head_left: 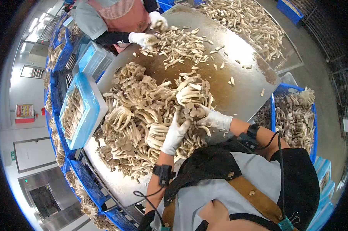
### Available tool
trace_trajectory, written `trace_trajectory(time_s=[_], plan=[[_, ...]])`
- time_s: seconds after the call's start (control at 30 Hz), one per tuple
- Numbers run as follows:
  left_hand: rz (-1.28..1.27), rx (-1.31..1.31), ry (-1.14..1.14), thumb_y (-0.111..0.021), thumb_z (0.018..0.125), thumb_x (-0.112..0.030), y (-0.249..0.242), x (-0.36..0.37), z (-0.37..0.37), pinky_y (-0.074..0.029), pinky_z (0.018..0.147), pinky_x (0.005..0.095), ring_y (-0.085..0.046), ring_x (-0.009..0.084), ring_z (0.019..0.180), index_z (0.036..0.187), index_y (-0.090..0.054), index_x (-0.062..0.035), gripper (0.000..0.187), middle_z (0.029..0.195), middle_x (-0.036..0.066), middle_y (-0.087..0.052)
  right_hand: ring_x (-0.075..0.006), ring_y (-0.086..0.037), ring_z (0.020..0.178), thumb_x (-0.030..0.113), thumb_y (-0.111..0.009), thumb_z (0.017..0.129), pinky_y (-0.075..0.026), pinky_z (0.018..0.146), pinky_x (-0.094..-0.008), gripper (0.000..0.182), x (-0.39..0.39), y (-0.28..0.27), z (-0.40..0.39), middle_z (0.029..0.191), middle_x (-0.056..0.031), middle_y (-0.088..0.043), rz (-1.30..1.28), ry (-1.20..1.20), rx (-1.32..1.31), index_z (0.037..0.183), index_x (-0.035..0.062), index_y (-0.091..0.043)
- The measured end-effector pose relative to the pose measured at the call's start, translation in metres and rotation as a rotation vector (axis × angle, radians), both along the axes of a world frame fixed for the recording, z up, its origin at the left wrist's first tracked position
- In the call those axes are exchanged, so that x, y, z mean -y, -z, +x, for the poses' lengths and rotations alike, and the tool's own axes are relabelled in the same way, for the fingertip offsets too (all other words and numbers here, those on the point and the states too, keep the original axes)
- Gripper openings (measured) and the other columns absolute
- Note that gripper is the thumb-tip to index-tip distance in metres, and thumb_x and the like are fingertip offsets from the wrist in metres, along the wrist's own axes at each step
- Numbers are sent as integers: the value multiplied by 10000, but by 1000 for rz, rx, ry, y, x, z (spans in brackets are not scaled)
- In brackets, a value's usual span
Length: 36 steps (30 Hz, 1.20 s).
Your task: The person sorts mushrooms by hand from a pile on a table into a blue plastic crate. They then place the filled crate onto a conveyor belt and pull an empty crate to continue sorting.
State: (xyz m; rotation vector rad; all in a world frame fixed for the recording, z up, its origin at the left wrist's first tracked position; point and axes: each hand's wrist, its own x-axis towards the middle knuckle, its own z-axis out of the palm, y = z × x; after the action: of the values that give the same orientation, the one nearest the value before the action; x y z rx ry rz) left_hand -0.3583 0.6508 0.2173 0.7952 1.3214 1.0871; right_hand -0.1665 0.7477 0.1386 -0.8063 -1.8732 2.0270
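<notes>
Taking twelve o'clock as the top of the head view, seen just between both gloved hands, at the right edge of a big heap [131, 109]: a cluster of mushrooms [192, 111], round caps turned toward the camera. From the left hand [176, 134], lying toward one o'clock; from the right hand [216, 118], between nine and ten. Touched by both, so neither clearly nearer. Long axis hard to read, with stems mostly hidden behind the caps; seemingly running up toward the camera rather than flat along the surface [229, 73].

Left hand curled, thumb parted from fingers, pinching the near left side of the cluster. Right hand reaching in from four o'clock, fingers stretched against the right side; whether pinching or merely touching, cannot tell. Just beyond, at twelve o'clock from the caps, a paler bundle of stems [192, 93], close enough to make the border between the two clumps unclear.

Around the work: at nine o'clock, a box with blue lining [90, 104], holding more mushrooms; at three, a blue basket [315, 115], well filled. At eleven, across the surface, a co-worker [122, 17], wearing white gloves [142, 39], bent over loose mushrooms [183, 46]. On the near forearms, black wrist straps [164, 175], with cables trailing toward six o'clock.
</notes>
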Motion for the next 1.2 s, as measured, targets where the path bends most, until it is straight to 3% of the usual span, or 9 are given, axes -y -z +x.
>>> trace_trajectory(time_s=[0.13,0.2,0.3,0.43,0.63,0.77,0.83,1.07,1.2], plan=[[2,170,-69,-716,876,-162,8,35,4,-459,984,320,-530,188,1170,1561,-40,-78,966,1398,124,-459,-205,-491,1226,78,-675,822,-455,970,-321,777,4,-16,15,1413,-153,-461,-417,-89,-81,1485,39,-273],[-134,155,-85,-716,867,-69,17,45,15,-464,989,314,-527,190,1186,1565,-2,-102,999,1406,129,-463,-215,-471,1246,83,-665,827,-420,1021,-340,753,14,-11,17,1401,-159,-468,-180,-94,16,1474,38,-282],[-194,17,-17,-761,846,-153,48,61,17,-453,994,323,-532,191,1195,1524,-174,-24,906,1361,133,-515,-243,-411,1312,129,-663,806,-310,1121,-362,797,24,-13,18,1414,-187,-442,-327,-105,40,1482,18,-257],[-99,-67,-69,-770,844,-207,46,63,24,-438,1005,328,-544,197,1172,1464,-286,-14,810,1337,110,-530,-399,-381,1339,178,-684,730,-303,1134,-406,823,43,-10,22,1378,-283,-426,346,-145,112,1440,-4,-310],[-172,129,-231,-754,866,-243,50,46,15,-535,839,306,-612,181,1045,1411,-347,-2,722,1234,115,-590,-424,-490,1177,158,-671,750,-411,1021,-436,599,55,-4,2,1229,-261,-491,614,-51,256,1282,-9,-452],[-252,264,-284,-696,909,-335,67,52,-1,-563,778,308,-649,196,955,1334,-459,-23,578,1143,110,-623,-309,-639,822,78,-639,760,-529,761,-397,352,31,12,14,924,-188,-602,20,128,288,1087,-25,-560],[-251,317,-332,-655,930,-377,66,52,0,-564,800,323,-648,200,968,1280,-523,-35,507,1129,100,-630,-193,-611,788,-91,-600,785,-525,661,-280,493,31,18,24,944,-123,-588,-664,509,-372,1244,43,-479],[-255,593,-425,-628,931,-419,54,52,-5,-522,945,387,-617,221,1097,1319,-527,-63,536,1228,95,-620,-398,-498,1159,286,-705,782,-393,1047,-437,650,31,-53,38,1297,-235,-498,709,265,253,1317,5,-466],[-249,583,-330,-607,946,-407,49,50,1,-539,919,382,-631,221,1063,1310,-536,-69,502,1185,91,-638,-345,-536,1109,274,-701,753,-454,940,-434,487,60,-51,1,1212,-173,-544,1062,-141,131,1196,108,-585]])
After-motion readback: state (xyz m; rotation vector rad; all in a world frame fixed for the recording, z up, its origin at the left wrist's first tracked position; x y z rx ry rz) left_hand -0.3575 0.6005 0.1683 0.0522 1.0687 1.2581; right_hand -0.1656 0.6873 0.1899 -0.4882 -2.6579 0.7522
